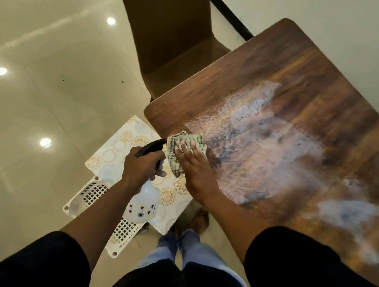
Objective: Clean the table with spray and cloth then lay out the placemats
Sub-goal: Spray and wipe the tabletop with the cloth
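Observation:
The wooden table [303, 69] is wet with spray droplets and wipe streaks across its middle. My right hand [195, 166] presses flat, fingers straight, on a checked cloth [178, 146] at the table's near left corner. Just off the table's edge, my left hand [142, 167] grips the black trigger head of a translucent white spray bottle [145, 200]. Patterned placemats [122, 143] with gold and pale circles lie below on a white basket, partly hidden by my left arm and the bottle.
A brown chair [165, 30] stands at the table's far left side. The white lattice basket [90, 194] sits on the glossy tiled floor beside my legs. A white wall runs along the table's right side.

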### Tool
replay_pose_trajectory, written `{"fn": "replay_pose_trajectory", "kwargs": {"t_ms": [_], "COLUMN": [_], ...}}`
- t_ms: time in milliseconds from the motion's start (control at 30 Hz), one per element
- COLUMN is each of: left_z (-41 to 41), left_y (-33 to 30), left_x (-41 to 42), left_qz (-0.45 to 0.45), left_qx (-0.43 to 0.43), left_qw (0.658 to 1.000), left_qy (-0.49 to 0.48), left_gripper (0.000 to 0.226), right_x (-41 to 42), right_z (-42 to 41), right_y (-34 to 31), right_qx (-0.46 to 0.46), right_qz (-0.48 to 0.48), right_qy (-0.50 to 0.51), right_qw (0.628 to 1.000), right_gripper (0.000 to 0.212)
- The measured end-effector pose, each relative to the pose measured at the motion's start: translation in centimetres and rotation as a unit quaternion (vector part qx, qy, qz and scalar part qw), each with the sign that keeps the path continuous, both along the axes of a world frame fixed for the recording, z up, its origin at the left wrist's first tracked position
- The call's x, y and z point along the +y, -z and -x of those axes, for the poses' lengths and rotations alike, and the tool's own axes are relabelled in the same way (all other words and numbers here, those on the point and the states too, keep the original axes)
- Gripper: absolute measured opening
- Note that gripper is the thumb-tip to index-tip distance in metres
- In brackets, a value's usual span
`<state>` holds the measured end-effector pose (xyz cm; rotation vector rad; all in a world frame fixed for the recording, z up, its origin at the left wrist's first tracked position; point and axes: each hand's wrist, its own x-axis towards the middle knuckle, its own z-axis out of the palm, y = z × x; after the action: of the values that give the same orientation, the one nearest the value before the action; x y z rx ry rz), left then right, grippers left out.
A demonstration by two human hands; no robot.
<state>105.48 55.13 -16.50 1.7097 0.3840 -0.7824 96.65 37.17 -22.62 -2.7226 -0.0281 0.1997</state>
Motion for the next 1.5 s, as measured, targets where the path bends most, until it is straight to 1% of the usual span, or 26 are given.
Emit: {"fn": "replay_pose_trajectory", "kwargs": {"t_ms": [100,233,300,400,433,533,633,700,800,833,867,933,1000,1067,1200,1233,1333,1433,1500], "left_z": [0.7,1.8,2.4,3.0,3.1,3.6,4.2,4.8,5.4,5.4,5.6,5.9,6.3,6.8,8.3,8.8,11.0,13.8,15.6], "left_y": [0.1,0.4,0.6,0.9,1.0,1.1,0.8,0.6,0.5,0.6,0.6,0.5,0.5,0.8,1.1,1.2,0.5,0.3,0.5], "left_x": [-1.3,-2.8,-3.6,-4.7,-5.1,-6.0,-7.0,-7.3,-7.3,-7.2,-7.1,-7.3,-7.3,-7.3,-7.7,-7.9,-8.8,-9.5,-9.8], "left_qz": [0.005,-0.001,-0.011,-0.053,-0.060,-0.052,-0.055,-0.065,-0.085,-0.086,-0.088,-0.092,-0.096,-0.104,-0.124,-0.123,-0.106,-0.095,-0.115], "left_qx": [0.009,0.007,-0.002,-0.028,-0.028,-0.008,0.002,-0.005,-0.028,-0.036,-0.045,-0.058,-0.069,-0.075,-0.071,-0.070,-0.056,-0.044,-0.046], "left_qw": [1.000,0.999,0.998,0.994,0.993,0.990,0.986,0.985,0.987,0.987,0.987,0.985,0.984,0.983,0.984,0.984,0.982,0.980,0.980], "left_qy": [0.026,0.052,0.068,0.089,0.098,0.131,0.159,0.161,0.136,0.130,0.128,0.132,0.135,0.133,0.105,0.108,0.146,0.168,0.157], "left_gripper": [0.020,0.021,0.022,0.023,0.022,0.018,0.018,0.021,0.051,0.053,0.051,0.037,0.025,0.026,0.044,0.042,0.023,0.023,0.025], "right_x": [-1.9,-4.6,-6.0,-7.3,-7.6,-7.2,-5.5,-4.0,-1.7,-1.2,-0.8,-0.4,-0.3,-0.6,-1.7,-2.0,-2.8,-3.9,-4.9], "right_z": [4.9,10.8,13.5,17.4,18.5,19.6,18.6,17.5,15.3,14.2,12.9,10.6,9.4,9.6,13.5,15.2,21.0,26.9,30.0], "right_y": [0.3,-0.6,-1.2,-1.4,-1.4,-1.5,-1.7,-1.7,-1.0,-0.7,-0.6,-0.7,-0.6,-0.4,0.3,0.6,1.1,0.9,0.4], "right_qx": [0.006,0.045,0.058,0.061,0.066,0.096,0.091,0.067,0.027,0.016,0.005,-0.006,0.000,-0.001,-0.042,-0.044,-0.043,-0.029,-0.025], "right_qz": [-0.006,0.027,0.043,0.052,0.053,0.045,0.025,0.011,0.003,-0.004,-0.012,-0.021,-0.026,-0.027,-0.006,0.002,0.019,0.036,0.046], "right_qy": [0.036,0.071,0.124,0.218,0.246,0.293,0.332,0.316,0.254,0.232,0.209,0.167,0.132,0.118,0.099,0.095,0.121,0.149,0.157], "right_qw": [0.999,0.996,0.990,0.973,0.966,0.950,0.939,0.946,0.967,0.973,0.978,0.986,0.991,0.993,0.994,0.994,0.992,0.988,0.986], "right_gripper": [0.089,0.098,0.090,0.068,0.066,0.081,0.081,0.083,0.087,0.085,0.083,0.080,0.079,0.078,0.077,0.079,0.082,0.086,0.089]}}
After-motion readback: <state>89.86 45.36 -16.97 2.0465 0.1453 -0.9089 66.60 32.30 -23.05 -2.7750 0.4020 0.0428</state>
